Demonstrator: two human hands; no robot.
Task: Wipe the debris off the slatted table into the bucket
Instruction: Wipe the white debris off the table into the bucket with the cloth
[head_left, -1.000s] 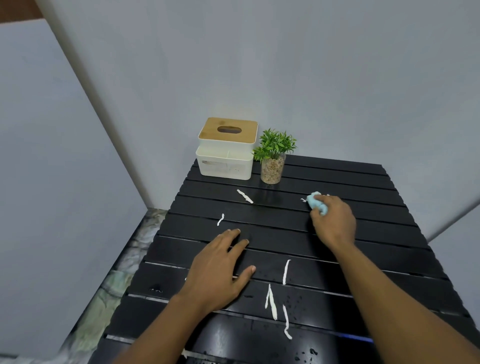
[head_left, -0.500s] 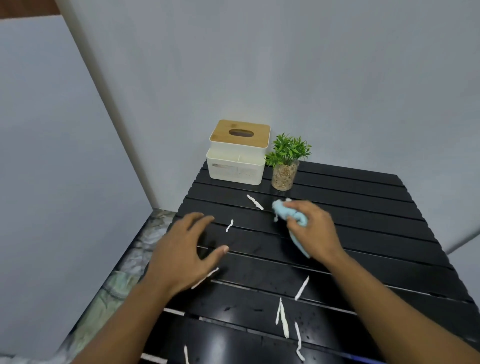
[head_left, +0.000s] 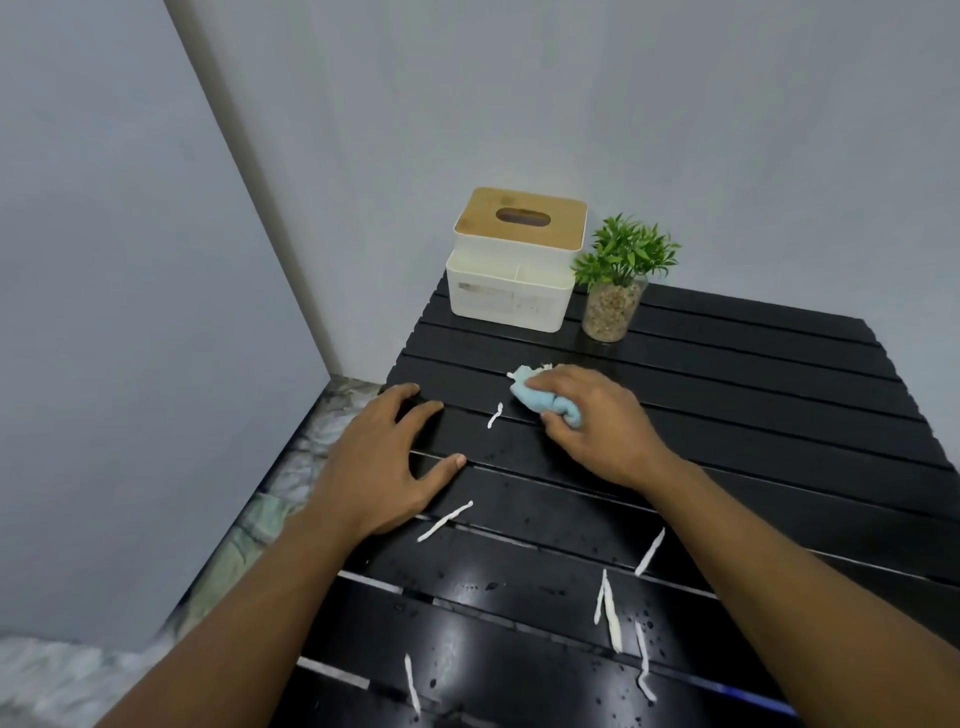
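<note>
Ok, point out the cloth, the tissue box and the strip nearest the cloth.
blue cloth (head_left: 523, 391), head view, its exposed left end.
tissue box (head_left: 511, 301), head view, front wall.
white strip (head_left: 495, 415), head view, its middle.

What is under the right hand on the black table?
A crumpled light-blue cloth, gripped by the right hand and pressed on the slatted table. Its ends stick out; its middle, and whatever lies beneath, is covered.
</note>
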